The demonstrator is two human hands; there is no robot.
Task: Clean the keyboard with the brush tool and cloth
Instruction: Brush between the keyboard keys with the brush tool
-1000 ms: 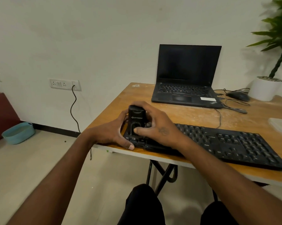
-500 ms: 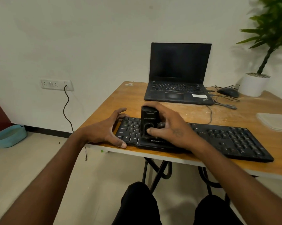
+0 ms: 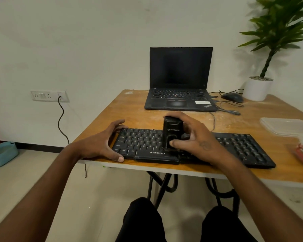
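The right hand [image 3: 197, 137] grips the upright black plastic brush tool [image 3: 171, 132] on the long black keyboard's [image 3: 234, 145] middle keys — sweep with light, even pressure while the left hand [image 3: 103, 144], fingers spread wide, steadies its end.

Sitting on the table [image 3: 129, 109]: one keyboard [image 3: 234, 147] at its near edge, one laptop [image 3: 180, 100] at its far side, one mouse [image 3: 232, 97] and one potted plant [image 3: 257, 88] at its far right corner, and one plastic box [image 3: 285, 126] on its right. Two hands are showing over the table: one left hand [image 3: 98, 145], one right hand [image 3: 197, 142]. One brush tool [image 3: 172, 131] is standing on the keyboard. One wall socket [image 3: 48, 96] is showing left of the table, and one teal bowl [image 3: 2, 154] lower left.
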